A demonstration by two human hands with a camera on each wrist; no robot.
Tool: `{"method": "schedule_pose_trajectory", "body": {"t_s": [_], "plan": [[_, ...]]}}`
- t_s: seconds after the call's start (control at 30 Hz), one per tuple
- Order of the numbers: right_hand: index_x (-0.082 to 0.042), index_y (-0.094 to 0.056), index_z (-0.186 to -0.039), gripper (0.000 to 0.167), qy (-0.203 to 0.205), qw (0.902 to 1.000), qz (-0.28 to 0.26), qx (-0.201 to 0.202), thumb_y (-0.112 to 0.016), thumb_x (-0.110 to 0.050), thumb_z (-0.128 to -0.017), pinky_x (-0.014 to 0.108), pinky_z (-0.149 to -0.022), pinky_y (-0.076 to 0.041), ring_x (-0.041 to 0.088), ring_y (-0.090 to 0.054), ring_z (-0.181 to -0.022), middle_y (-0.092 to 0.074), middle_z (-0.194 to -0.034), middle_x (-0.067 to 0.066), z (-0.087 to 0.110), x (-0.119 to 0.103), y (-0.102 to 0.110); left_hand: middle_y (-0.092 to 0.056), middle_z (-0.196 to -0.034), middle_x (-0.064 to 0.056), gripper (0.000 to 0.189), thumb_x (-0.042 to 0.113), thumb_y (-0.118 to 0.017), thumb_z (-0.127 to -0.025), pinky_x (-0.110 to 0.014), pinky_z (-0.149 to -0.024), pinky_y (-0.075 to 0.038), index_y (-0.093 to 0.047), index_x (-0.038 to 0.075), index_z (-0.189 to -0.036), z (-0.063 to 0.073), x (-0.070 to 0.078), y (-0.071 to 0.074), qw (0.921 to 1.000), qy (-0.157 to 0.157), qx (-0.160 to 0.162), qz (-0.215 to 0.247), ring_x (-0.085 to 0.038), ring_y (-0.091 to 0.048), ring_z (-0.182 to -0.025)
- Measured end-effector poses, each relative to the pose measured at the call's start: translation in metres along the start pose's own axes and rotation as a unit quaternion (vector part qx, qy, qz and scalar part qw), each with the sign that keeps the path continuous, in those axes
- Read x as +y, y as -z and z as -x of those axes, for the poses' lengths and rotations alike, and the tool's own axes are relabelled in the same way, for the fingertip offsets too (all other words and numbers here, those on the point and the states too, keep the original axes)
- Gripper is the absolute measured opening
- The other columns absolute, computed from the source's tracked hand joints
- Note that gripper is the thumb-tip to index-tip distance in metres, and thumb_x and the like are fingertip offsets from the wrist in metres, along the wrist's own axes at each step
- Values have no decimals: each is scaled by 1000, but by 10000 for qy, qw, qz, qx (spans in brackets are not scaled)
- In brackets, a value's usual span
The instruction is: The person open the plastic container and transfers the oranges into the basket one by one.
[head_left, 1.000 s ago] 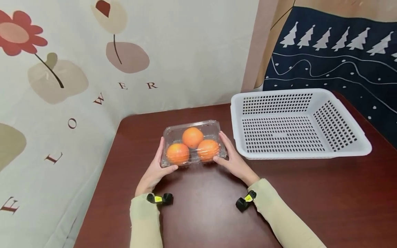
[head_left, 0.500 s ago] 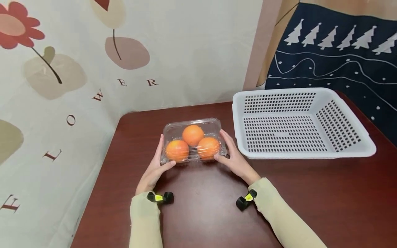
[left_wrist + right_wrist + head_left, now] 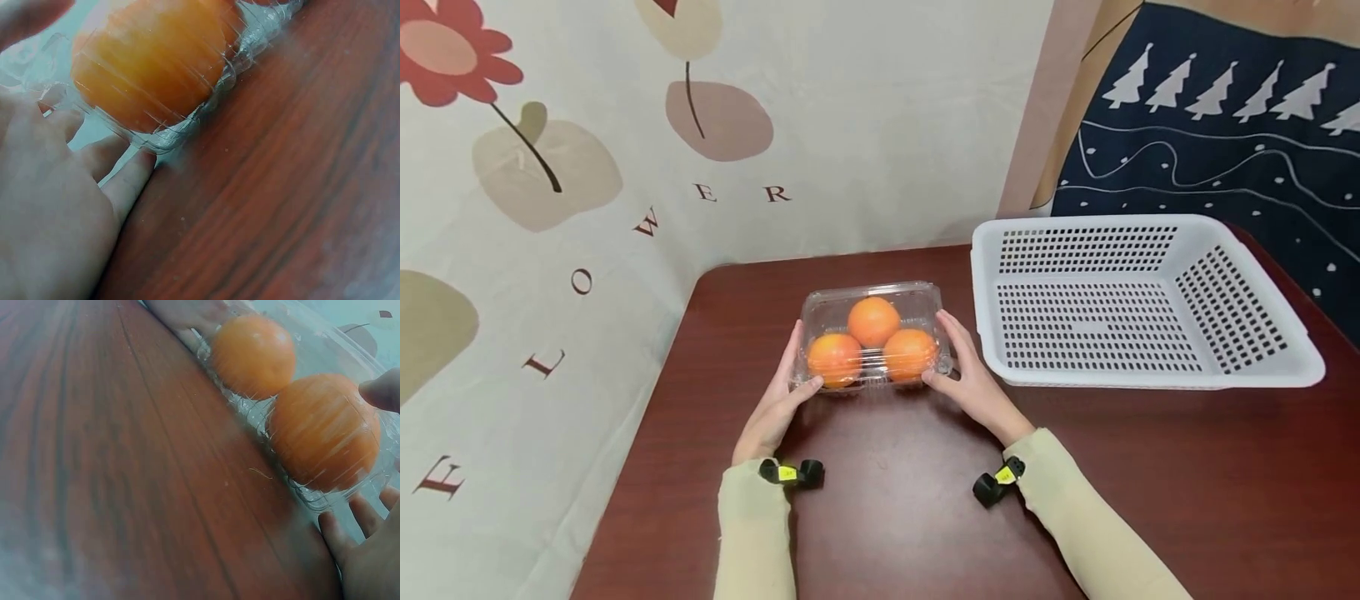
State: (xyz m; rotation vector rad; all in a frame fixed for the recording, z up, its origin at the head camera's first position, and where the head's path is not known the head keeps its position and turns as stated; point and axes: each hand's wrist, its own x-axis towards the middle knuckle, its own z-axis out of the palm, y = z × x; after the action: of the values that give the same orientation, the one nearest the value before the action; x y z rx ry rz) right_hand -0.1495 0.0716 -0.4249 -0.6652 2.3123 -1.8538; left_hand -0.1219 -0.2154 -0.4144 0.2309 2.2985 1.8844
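My left hand (image 3: 772, 408) gripped the left end of a clear plastic container (image 3: 914, 302), the thumb at the near corner and the fingers along the side. My right hand (image 3: 977, 393) gripped the right end in much the same way, so the container sat between my 2 hands, over the far part of the dark red-brown table (image 3: 895, 508). I could not tell whether its base touched the wood. Inside it lay 3 oranges: a back orange (image 3: 874, 322), a front-left orange (image 3: 835, 360) and a front-right orange (image 3: 912, 355), with a gap between the front 2. In the wrist views, streaks crossed the clear wall in front of the fruit.

To the right of the container, near but apart from it, a white basket (image 3: 1090, 327) stood on the table, rows of small holes through its floor and sides. My pale yellow-green sleeves (image 3: 752, 533) reached down to my wrists, where each arm wore 1 black device (image 3: 811, 473) with a yellow label. Behind the table hung a pale sheet (image 3: 865, 142) printed with flowers and letters, and, beyond the basket, a navy cloth (image 3: 1195, 162) with white trees.
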Motion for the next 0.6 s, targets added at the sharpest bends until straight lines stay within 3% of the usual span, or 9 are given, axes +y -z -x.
{"method": "schedule_pose_trajectory", "body": {"t_s": [0.37, 0.6], "plan": [[-10, -11, -144, 76, 8, 10000, -34, -10, -59, -12, -85, 48, -101, -28, 18, -10, -134, -3, -148, 5, -4, 1, 0, -1, -146, 20, 75, 15, -52, -89, -55, -104, -1, -4, 33, -143, -3, -2, 1, 9998, -70, 146, 121, -8, 2, -134], [-18, -11, -144, 80, -8, 10000, -50, -7, -62, -20, -83, 45, -101, -29, 14, -10, -133, -4, -147, -9, -8, 25, -1, -3, -146, 18, 76, 12, -53, -88, -52, -105, -5, -6, 31, -144, -2, -3, 1, 9995, -67, 177, 233, -13, 0, -134]]}}
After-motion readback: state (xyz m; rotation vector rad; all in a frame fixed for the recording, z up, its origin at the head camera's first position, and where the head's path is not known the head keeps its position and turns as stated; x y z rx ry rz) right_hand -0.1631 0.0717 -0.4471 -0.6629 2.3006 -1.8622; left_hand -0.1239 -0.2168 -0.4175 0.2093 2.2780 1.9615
